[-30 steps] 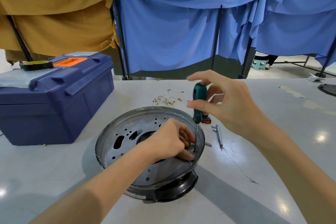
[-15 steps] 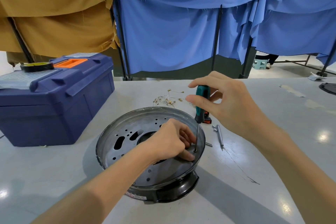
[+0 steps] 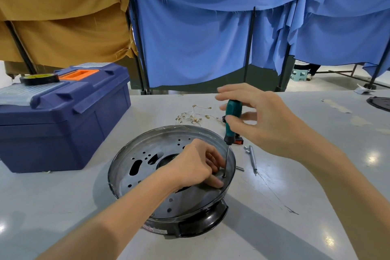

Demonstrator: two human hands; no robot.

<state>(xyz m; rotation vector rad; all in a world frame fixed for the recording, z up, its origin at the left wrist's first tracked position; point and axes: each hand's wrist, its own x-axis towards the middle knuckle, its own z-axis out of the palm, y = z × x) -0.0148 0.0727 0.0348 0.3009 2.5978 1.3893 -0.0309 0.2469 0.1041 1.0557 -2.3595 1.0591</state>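
Fingers of the right hand (image 3: 268,120) pinch the teal handle of a screwdriver (image 3: 232,120) between thumb and forefinger, while the other fingers spread loosely above it. The tool stands almost upright, and its thin shaft runs down to a screw (image 3: 224,176) in the perforated floor of a round metal pan (image 3: 168,128). The pan sits on a black base (image 3: 202,224) on the grey table (image 3: 285,228).

The left hand (image 3: 196,167) rests inside the pan, its fingers curled just beside the shaft's tip and its thumb flat on the metal (whether those fingers actually pinch the screw is hidden).

On the table just right of the pan lie a slim metal rod (image 3: 252,159) and a small red part (image 3: 238,141); a tangle of thin wire (image 3: 194,116) lies behind the pan. A dark blue toolbox (image 3: 63,116) stands to the left, with a roll of tape (image 3: 39,79) on its lid. Blue cloth (image 3: 200,38) and tan cloth (image 3: 63,17) hang behind the table.
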